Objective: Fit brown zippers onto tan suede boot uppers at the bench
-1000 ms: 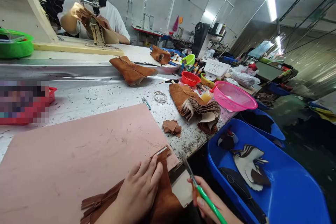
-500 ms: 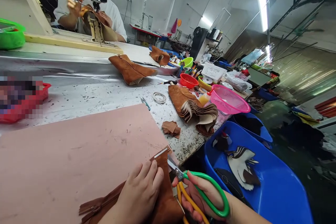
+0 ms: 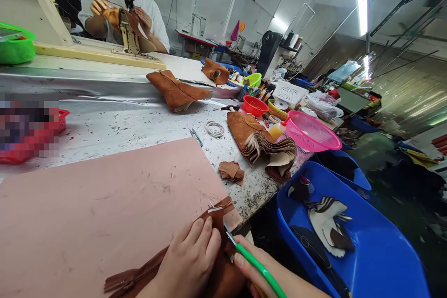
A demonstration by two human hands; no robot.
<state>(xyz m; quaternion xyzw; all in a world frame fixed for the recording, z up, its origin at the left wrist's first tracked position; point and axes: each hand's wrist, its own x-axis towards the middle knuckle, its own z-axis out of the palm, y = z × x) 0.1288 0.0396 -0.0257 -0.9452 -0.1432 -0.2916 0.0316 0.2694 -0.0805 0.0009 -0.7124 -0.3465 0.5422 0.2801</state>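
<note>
On the near right part of the pink mat (image 3: 122, 205), brown leather (image 3: 225, 277) with a zipper (image 3: 129, 279) lies under the left hand (image 3: 190, 256). Its fingers press close together; I cannot tell if they pinch. At the mat's right edge, the right hand (image 3: 267, 256) holds scissors (image 3: 258, 266) with a green handle, blades by the leather's side. Far past the mat's right side, a white basket (image 3: 289, 92) has tiny marks, too small to read.

Half a second ago both handle loops show, green and orange; now the scissors are turned and the orange is mostly hidden. The blades sit lower along the leather. The white strip (image 3: 215, 209) on it looks shorter. Brown scraps (image 3: 232, 172), just right of the mat, stay put.
</note>
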